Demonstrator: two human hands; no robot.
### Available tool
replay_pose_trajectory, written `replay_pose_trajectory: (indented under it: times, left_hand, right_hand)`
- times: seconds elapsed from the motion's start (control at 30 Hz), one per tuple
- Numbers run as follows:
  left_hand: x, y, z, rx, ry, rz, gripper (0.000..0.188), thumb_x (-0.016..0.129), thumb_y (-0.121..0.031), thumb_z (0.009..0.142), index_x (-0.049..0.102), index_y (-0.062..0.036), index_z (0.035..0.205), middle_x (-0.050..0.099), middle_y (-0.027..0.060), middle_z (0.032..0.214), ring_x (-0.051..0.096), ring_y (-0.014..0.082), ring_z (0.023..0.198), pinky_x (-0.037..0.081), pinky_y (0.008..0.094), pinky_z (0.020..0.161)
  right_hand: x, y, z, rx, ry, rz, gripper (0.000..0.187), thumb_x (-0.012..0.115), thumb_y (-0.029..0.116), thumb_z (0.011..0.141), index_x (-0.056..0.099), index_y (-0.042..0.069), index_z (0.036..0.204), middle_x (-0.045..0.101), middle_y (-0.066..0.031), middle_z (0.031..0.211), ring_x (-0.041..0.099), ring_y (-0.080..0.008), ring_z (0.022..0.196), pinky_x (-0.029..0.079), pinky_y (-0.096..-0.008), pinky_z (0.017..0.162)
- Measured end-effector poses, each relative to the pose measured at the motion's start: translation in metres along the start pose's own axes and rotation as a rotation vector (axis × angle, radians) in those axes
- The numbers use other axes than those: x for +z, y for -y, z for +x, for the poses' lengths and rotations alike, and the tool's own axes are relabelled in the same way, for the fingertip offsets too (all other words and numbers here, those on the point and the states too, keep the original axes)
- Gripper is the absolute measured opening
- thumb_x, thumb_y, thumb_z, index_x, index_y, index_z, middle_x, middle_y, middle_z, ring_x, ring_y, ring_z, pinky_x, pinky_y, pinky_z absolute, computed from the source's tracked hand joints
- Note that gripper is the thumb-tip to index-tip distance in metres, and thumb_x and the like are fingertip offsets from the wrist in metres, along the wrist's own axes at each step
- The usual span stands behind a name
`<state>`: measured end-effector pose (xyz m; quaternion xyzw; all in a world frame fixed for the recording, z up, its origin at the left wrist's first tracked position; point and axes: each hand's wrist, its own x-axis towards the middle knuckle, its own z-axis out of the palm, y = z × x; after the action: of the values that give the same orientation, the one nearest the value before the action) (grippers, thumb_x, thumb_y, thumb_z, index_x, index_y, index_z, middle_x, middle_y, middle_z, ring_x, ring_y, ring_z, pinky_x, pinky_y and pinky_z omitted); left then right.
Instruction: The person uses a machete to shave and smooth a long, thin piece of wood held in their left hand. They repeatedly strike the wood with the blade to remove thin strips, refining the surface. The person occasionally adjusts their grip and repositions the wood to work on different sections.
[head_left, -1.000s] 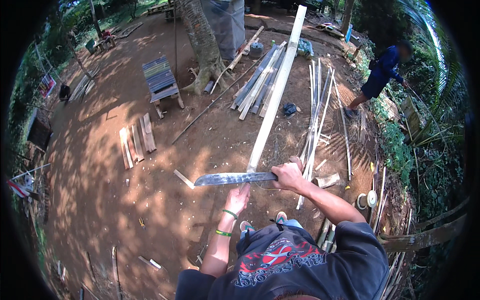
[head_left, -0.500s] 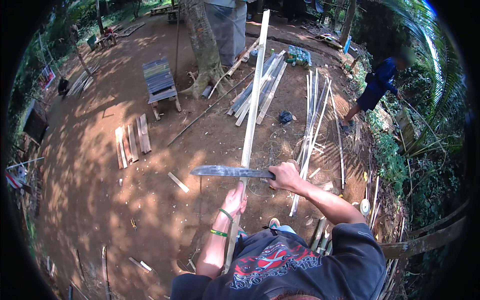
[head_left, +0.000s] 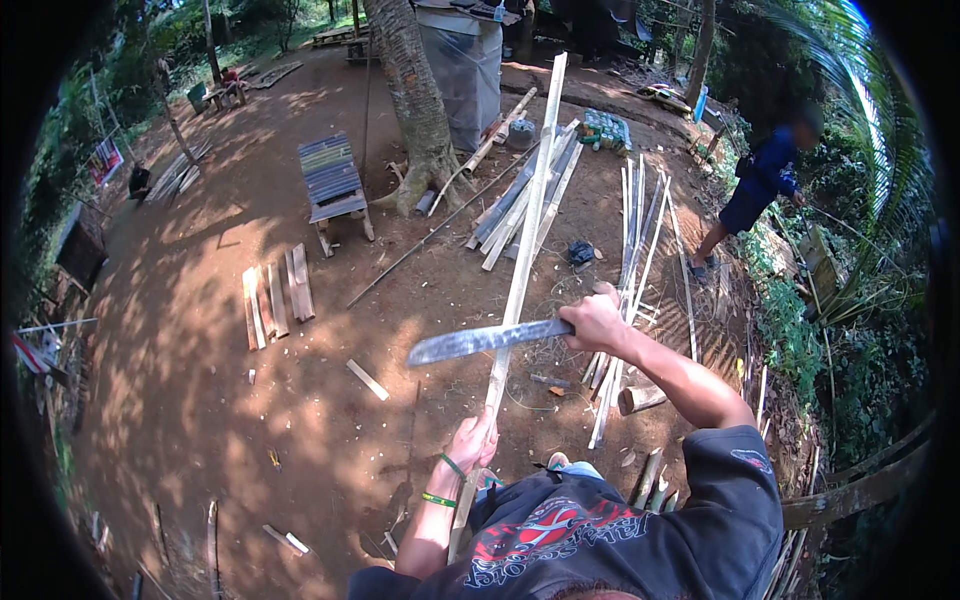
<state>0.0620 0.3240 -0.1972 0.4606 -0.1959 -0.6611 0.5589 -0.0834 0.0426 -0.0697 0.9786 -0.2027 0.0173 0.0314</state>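
The head view shows, at the far left, a broad stretch of brown, sun-dappled dirt ground [head_left: 170,390], reaching from the leafy rim to the person's arms and giving wide room on that side. Short, flat brown wooden boards [head_left: 300,283] lie on it, and beyond them stands a low wooden desk topped with grey-green slats [head_left: 330,170]. A small, pale wooden offcut [head_left: 367,380] lies nearer.

The left hand [head_left: 472,442] is wrapped around the lower part of a long, flat, pale strip of bamboo or wood [head_left: 522,265]. The strip slants up and away over the ground in front of the body, its near end running past the wrist beside the dark shirt [head_left: 610,535]. A long, dark-grey steel machete [head_left: 455,345] crosses over the strip above the left hand, its tip pointing left; whether blade and strip touch cannot be told. The right hand [head_left: 598,322] is clenched around the machete's handle.

Further right, long, thin, pale and grey slats [head_left: 630,270] lie close by, narrowing the room there. A co-worker in dark blue [head_left: 765,180] stands at the right, beside an edge of green plants [head_left: 785,300].
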Motion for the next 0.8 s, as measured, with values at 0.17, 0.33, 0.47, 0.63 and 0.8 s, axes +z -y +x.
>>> replay_pose_trajectory:
  times: [0.17, 0.33, 0.47, 0.63, 0.8]
  left_hand:
    - [-0.002, 0.025, -0.023, -0.032, 0.043, 0.067, 0.057, 0.037, -0.051, 0.106, 0.047, -0.0075, 0.07, 0.038, -0.0016, 0.047, 0.037, 0.0097, 0.035, 0.032, 0.0256, 0.034]
    - [-0.009, 0.013, -0.008, -0.051, 0.037, 0.065, 0.058, 0.033, -0.048, 0.107, 0.045, -0.0088, 0.066, 0.035, -0.0023, 0.047, 0.035, 0.0088, 0.035, 0.03, 0.0247, 0.034]
    - [-0.017, 0.019, -0.019, -0.098, 0.018, 0.129, 0.057, 0.034, -0.049, 0.107, 0.044, -0.0093, 0.067, 0.037, -0.0019, 0.048, 0.035, 0.0085, 0.036, 0.03, 0.0245, 0.035]
    - [-0.019, 0.033, -0.047, -0.196, 0.064, 0.04, 0.057, 0.036, -0.054, 0.104, 0.044, -0.0097, 0.068, 0.033, -0.0028, 0.048, 0.033, 0.0084, 0.037, 0.029, 0.0244, 0.035]
    - [-0.024, 0.02, -0.034, -0.154, 0.015, 0.087, 0.057, 0.035, -0.053, 0.105, 0.045, -0.0105, 0.069, 0.033, -0.0034, 0.048, 0.032, 0.0087, 0.037, 0.027, 0.0247, 0.036]
  right_hand:
    - [-0.044, -0.102, 0.034, 0.471, -0.279, 0.115, 0.023, 0.062, 0.025, 0.084, 0.071, 0.006, 0.091, 0.069, -0.0169, 0.07, 0.07, -0.0336, 0.064, 0.058, -0.047, 0.068]
    - [-0.003, 0.003, 0.0, 0.116, 0.063, 0.076, 0.018, 0.064, 0.028, 0.079, 0.067, 0.01, 0.077, 0.064, -0.0136, 0.059, 0.067, -0.0331, 0.056, 0.056, -0.0473, 0.063]
    - [0.005, -0.031, 0.005, -0.009, 0.053, 0.016, 0.012, 0.065, 0.027, 0.074, 0.065, 0.015, 0.074, 0.065, -0.0108, 0.062, 0.068, -0.0293, 0.058, 0.052, -0.045, 0.058]
    - [-0.021, -0.207, 0.022, 0.563, -0.45, -0.05, 0.024, 0.064, 0.026, 0.078, 0.069, 0.003, 0.083, 0.068, -0.0195, 0.071, 0.069, -0.036, 0.07, 0.057, -0.0464, 0.07]
    - [0.012, -0.118, 0.02, 0.354, -0.111, 0.129, 0.025, 0.066, 0.029, 0.075, 0.069, 0.006, 0.083, 0.067, -0.0189, 0.07, 0.069, -0.0379, 0.07, 0.056, -0.0481, 0.071]
